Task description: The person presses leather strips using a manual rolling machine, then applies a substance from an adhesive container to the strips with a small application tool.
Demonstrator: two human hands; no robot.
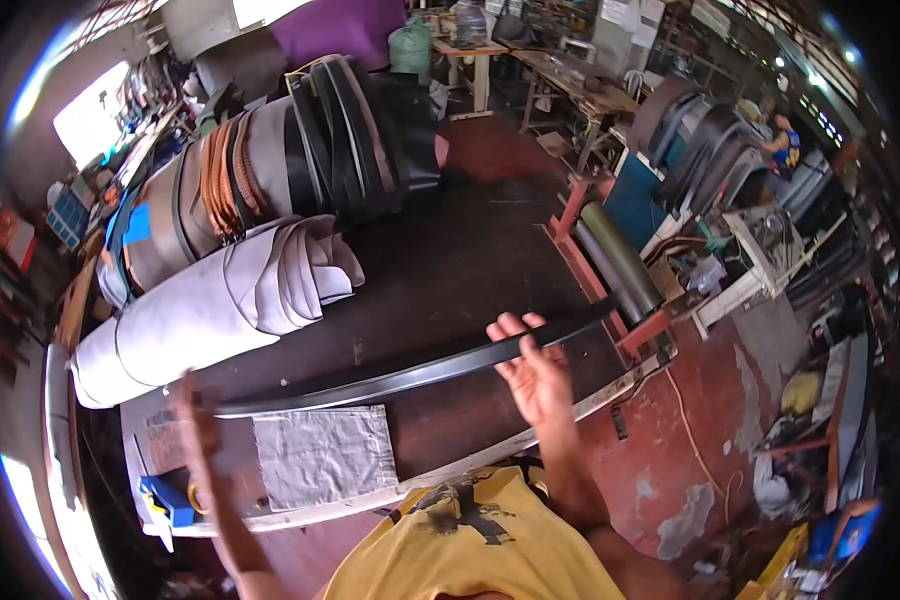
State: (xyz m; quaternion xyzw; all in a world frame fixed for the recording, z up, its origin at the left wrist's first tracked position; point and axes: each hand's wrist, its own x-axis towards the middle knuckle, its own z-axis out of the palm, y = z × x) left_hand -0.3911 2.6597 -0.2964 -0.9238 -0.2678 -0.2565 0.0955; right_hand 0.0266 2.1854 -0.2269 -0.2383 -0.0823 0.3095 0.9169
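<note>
A long black strip [400, 378], probably leather, lies across the dark tabletop [450, 270] in a shallow curve. Its right end reaches the rollers [618, 262] in a red frame. My right hand [536, 378] is over the strip's right part, palm showing and fingers spread. At the strip's left end is my left hand [200, 420], smeared by motion, so I cannot tell how its fingers are set. A grey cloth [325, 458] lies flat below the strip. Close to my left wrist sits a blue tape dispenser [168, 502].
A pale rolled hide [200, 310] and a large bundle of leather rolls [260, 165] fill the table's far left. Braided brown cords [232, 175] wrap the bundle. Beyond the rollers, dark sheets hang on a rack [705, 150], with a person [785, 148] behind. A cable [692, 430] trails along the red floor.
</note>
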